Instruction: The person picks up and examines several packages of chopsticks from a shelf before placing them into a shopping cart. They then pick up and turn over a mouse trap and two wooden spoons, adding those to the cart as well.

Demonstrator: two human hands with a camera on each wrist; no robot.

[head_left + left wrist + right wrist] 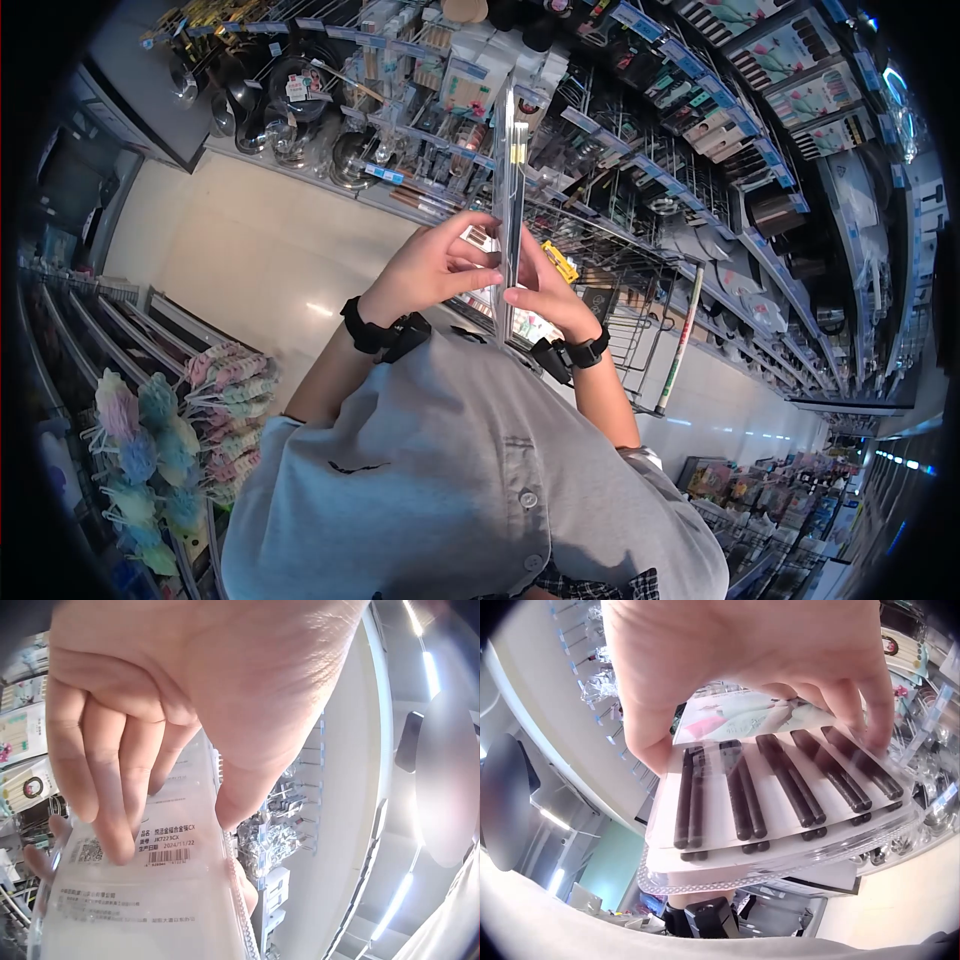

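I hold a flat clear plastic pack [510,170] upright at chest height, edge-on in the head view. My left hand [468,262] grips its back, where a white label with a barcode [161,855] shows under my fingers [112,817]. My right hand [532,292] grips the other face. In the right wrist view the pack [780,817] holds several pairs of dark chopsticks [739,787] on a white card, with my right hand [765,727] curled over its upper edge and the thumb at its left corner.
A shop aisle with a pale floor [250,250] runs to the left. Shelves and wire racks of kitchenware [640,180] stand close ahead and to the right. Pastel fluffy dusters [160,440] hang at the lower left. A long pole [680,340] leans on the rack.
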